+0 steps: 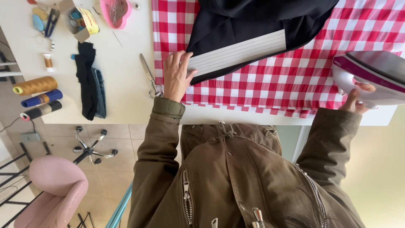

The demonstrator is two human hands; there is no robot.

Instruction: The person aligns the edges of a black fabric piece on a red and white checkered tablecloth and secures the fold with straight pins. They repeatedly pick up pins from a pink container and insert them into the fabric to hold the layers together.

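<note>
Head view: left hand (176,76) lies flat, fingers spread, pinning the edge of the white lined strip (238,52) folded out of the black fabric (253,21) on the red checked cloth (270,80); right hand (354,99) is wrapped round the iron (371,76), which sits well off to the side of the strip, so pressing looks not yet started. Just outboard of the left hand lie scissors (149,76), further out dark scraps (89,80) and thread spools (36,95), none blocking the iron's path.
</note>
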